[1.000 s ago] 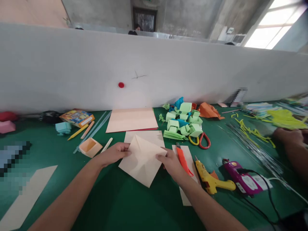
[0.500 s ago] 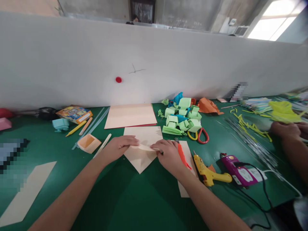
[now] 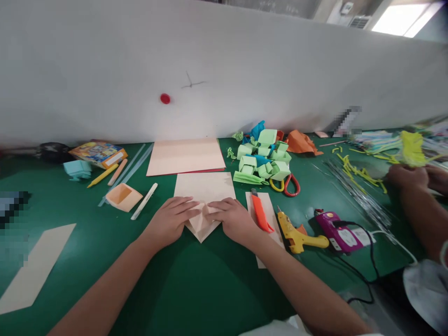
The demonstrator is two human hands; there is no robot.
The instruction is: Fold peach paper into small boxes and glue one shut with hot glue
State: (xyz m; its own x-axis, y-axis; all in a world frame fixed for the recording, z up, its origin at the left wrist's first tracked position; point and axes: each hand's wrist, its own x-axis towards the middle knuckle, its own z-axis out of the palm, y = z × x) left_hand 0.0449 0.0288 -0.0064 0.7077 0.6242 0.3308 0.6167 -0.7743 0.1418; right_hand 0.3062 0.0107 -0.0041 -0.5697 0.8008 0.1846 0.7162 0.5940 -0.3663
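A pale peach sheet of paper [image 3: 206, 183] lies before me, its near end folded to a point and a small raised crease between my hands. My left hand [image 3: 171, 219] rests on its left side, fingers stretched out and fingertips on the folded part. From the other side, my right hand [image 3: 236, 219] lies on the paper the same way, fingers extended toward the crease. Both thumbs are mostly hidden. Right of my right hand, an orange utility knife [image 3: 261, 212] lies on a pale paper strip [image 3: 273, 212].
A yellow glue gun [image 3: 297, 238] and a purple device [image 3: 338, 233] with cables lie right. Behind are stacked sheets [image 3: 185, 156], green folded paper pieces [image 3: 266, 158] and scissors [image 3: 292, 185]. A folded paper box [image 3: 124, 197] and white pen [image 3: 144, 201] sit left. Another person's hand [image 3: 408, 179] holds yellow material.
My right hand has shifted left and my left hand slightly lower, both closer together over the paper's point. A raised crease now shows between them. The view has tilted down.
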